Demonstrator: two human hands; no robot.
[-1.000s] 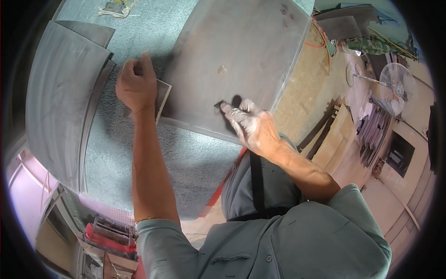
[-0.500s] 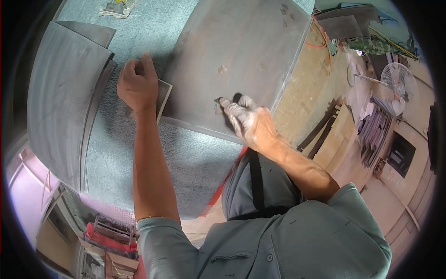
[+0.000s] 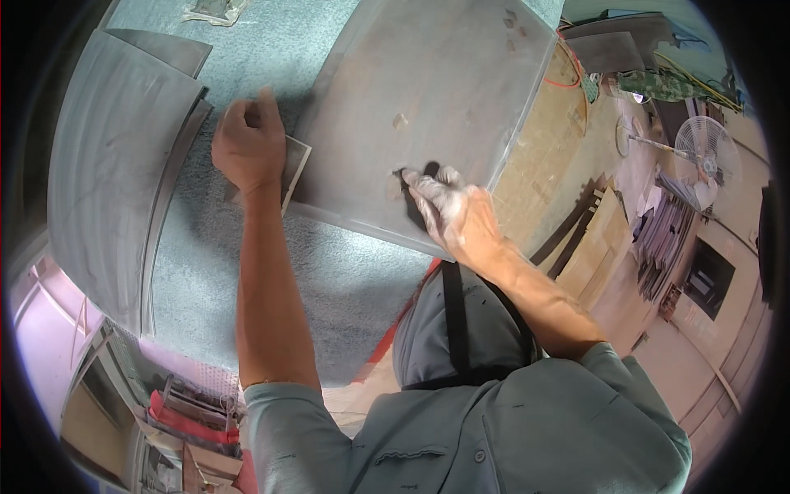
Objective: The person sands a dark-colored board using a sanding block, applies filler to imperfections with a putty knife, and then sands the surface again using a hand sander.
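Note:
My right hand [image 3: 453,210], whitened with dust or filler on the fingers, is closed in a pinch over the large grey panel [image 3: 453,107]. A small dark edge shows at its fingertips, too hidden to name. Just left of the fingertips lies a pale patch [image 3: 394,186] on the panel; another light patch [image 3: 400,122] is farther up. My left hand [image 3: 248,146] is curled closed, thumb upward, left of the panel. Below its wrist a square grey plate [image 3: 294,169] with a pale edge sticks out; whether the fingers hold it cannot be seen.
Curved grey panels [image 3: 115,181] are stacked at the left on the blue-grey covered table [image 3: 222,288]. A crumpled wrapper [image 3: 216,10] lies at the far edge. On the right are a standing fan [image 3: 704,152], wooden boards [image 3: 594,243] and a red hose [image 3: 563,83].
My right hand has shifted slightly right along the panel, and the pale patch beside it looks wider. The whole view has moved a little; my left hand keeps its pose.

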